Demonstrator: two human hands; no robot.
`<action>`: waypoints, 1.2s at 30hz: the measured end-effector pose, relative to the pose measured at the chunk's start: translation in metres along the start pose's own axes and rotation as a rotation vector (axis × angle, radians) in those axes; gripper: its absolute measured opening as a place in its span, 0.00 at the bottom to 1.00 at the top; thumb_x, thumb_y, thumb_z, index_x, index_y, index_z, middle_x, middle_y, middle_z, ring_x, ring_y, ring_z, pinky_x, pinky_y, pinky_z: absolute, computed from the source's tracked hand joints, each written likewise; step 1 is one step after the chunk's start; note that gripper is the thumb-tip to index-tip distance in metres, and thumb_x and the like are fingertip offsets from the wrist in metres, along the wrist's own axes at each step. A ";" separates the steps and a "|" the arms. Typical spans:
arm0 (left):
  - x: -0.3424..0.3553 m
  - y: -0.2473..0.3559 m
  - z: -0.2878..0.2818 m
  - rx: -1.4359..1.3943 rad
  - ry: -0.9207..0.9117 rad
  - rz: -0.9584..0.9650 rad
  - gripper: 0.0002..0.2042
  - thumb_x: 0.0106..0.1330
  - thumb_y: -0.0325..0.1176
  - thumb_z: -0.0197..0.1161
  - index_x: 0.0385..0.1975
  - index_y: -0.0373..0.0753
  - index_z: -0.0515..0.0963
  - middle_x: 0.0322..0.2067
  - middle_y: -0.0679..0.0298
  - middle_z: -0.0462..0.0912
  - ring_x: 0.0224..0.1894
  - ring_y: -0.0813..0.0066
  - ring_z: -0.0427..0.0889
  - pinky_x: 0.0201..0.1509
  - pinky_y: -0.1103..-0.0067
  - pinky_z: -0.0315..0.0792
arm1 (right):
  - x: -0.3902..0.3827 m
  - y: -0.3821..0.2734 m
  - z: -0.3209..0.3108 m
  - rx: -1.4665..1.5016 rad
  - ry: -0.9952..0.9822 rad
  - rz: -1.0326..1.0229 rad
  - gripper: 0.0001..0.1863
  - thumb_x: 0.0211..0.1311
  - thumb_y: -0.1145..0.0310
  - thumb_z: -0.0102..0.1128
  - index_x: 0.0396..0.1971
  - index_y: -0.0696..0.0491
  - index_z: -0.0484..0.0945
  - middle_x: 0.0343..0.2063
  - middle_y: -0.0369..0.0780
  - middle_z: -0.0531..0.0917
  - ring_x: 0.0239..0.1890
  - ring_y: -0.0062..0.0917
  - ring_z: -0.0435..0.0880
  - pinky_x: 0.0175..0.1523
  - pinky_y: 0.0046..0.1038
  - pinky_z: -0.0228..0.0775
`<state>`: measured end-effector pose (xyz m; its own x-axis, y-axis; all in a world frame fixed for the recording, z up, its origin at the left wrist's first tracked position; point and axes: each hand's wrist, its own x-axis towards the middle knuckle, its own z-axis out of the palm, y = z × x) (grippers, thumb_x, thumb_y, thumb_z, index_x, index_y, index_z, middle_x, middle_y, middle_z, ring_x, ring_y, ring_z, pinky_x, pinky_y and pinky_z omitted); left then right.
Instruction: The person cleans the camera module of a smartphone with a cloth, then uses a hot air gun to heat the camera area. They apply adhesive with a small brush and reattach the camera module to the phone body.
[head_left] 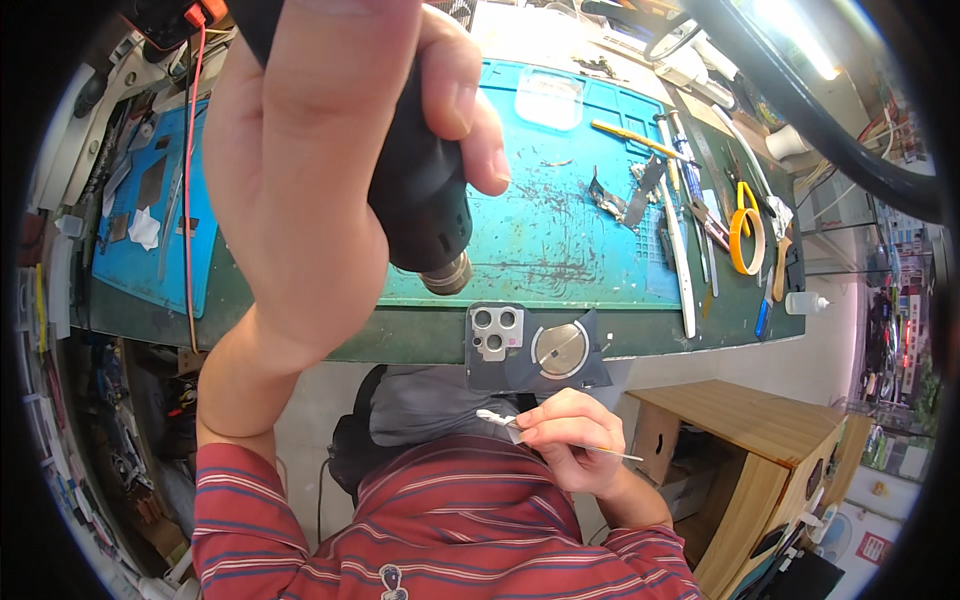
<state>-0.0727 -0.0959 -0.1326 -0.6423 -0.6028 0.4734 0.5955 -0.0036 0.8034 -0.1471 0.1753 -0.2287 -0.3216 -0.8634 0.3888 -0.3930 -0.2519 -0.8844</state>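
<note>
My left hand (320,150) is raised close to the camera and grips a black hot air gun (425,205). Its metal nozzle points down toward the front edge of the bench. Just below the nozzle lies a grey phone back cover (535,350), inner side up, with a camera cutout block and a round coil. It overhangs the bench's front edge. My right hand (570,440) is held low near my chest, pinching thin metal tweezers (560,442) and a small white strip.
A teal work mat (560,230) covers the dark green bench. At its right lie a ruler, several screwdrivers, yellow-handled scissors and a tape roll (745,240). A blue mat (150,220) with small parts is at left. A wooden cabinet (760,440) stands lower right.
</note>
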 end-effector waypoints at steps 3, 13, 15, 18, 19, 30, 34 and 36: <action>0.001 -0.001 -0.002 -0.008 -0.004 0.002 0.33 0.77 0.67 0.41 0.55 0.39 0.67 0.28 0.69 0.71 0.23 0.75 0.77 0.32 0.76 0.77 | 0.003 0.000 0.002 -0.048 0.029 -0.005 0.08 0.56 0.83 0.71 0.35 0.56 0.86 0.37 0.43 0.88 0.33 0.29 0.85 0.38 0.28 0.77; 0.003 0.001 -0.006 -0.003 -0.023 -0.010 0.33 0.77 0.67 0.41 0.56 0.39 0.67 0.28 0.69 0.71 0.23 0.75 0.77 0.32 0.76 0.77 | 0.010 0.002 0.003 -0.091 0.040 -0.011 0.06 0.58 0.81 0.71 0.35 0.57 0.86 0.36 0.43 0.88 0.35 0.30 0.86 0.40 0.28 0.78; 0.001 0.001 -0.005 0.001 -0.023 -0.012 0.33 0.77 0.67 0.41 0.56 0.39 0.67 0.28 0.69 0.71 0.23 0.75 0.77 0.32 0.76 0.77 | 0.011 0.002 0.003 -0.094 0.047 -0.012 0.06 0.58 0.81 0.71 0.35 0.57 0.86 0.35 0.43 0.88 0.35 0.30 0.86 0.40 0.28 0.78; 0.003 -0.001 -0.007 -0.007 -0.025 -0.011 0.33 0.77 0.67 0.41 0.56 0.39 0.67 0.28 0.69 0.71 0.23 0.75 0.77 0.32 0.76 0.77 | 0.012 0.001 0.003 -0.087 0.053 -0.006 0.06 0.58 0.81 0.71 0.35 0.57 0.86 0.35 0.43 0.88 0.35 0.30 0.86 0.40 0.28 0.78; 0.002 -0.001 -0.006 -0.006 -0.028 -0.013 0.33 0.77 0.67 0.41 0.56 0.39 0.67 0.28 0.69 0.71 0.23 0.75 0.77 0.32 0.76 0.77 | 0.012 0.000 0.003 -0.075 0.049 0.007 0.07 0.57 0.81 0.71 0.35 0.57 0.86 0.35 0.43 0.88 0.34 0.30 0.86 0.40 0.28 0.78; -0.008 -0.014 0.011 -0.026 -0.082 -0.014 0.33 0.76 0.67 0.41 0.56 0.39 0.66 0.28 0.69 0.71 0.24 0.75 0.77 0.33 0.76 0.77 | 0.009 -0.019 -0.018 -0.127 0.100 -0.092 0.16 0.47 0.88 0.70 0.39 0.59 0.87 0.40 0.47 0.88 0.37 0.34 0.89 0.40 0.30 0.81; -0.011 -0.013 0.028 0.033 -0.133 0.085 0.33 0.76 0.67 0.45 0.57 0.38 0.65 0.29 0.67 0.72 0.25 0.74 0.78 0.34 0.76 0.75 | 0.012 -0.016 -0.015 -0.254 0.202 -0.105 0.18 0.45 0.89 0.70 0.39 0.59 0.86 0.42 0.48 0.88 0.37 0.35 0.88 0.41 0.30 0.82; -0.011 -0.011 0.029 0.058 -0.135 0.062 0.33 0.76 0.66 0.45 0.57 0.37 0.65 0.29 0.66 0.72 0.25 0.74 0.78 0.34 0.76 0.75 | 0.014 -0.013 -0.014 -0.313 0.206 -0.116 0.18 0.46 0.90 0.69 0.40 0.60 0.85 0.43 0.48 0.88 0.37 0.35 0.88 0.42 0.30 0.81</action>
<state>-0.0864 -0.0659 -0.1356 -0.6666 -0.4874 0.5640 0.6097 0.0789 0.7887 -0.1588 0.1722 -0.2082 -0.4128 -0.7232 0.5537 -0.6707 -0.1700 -0.7220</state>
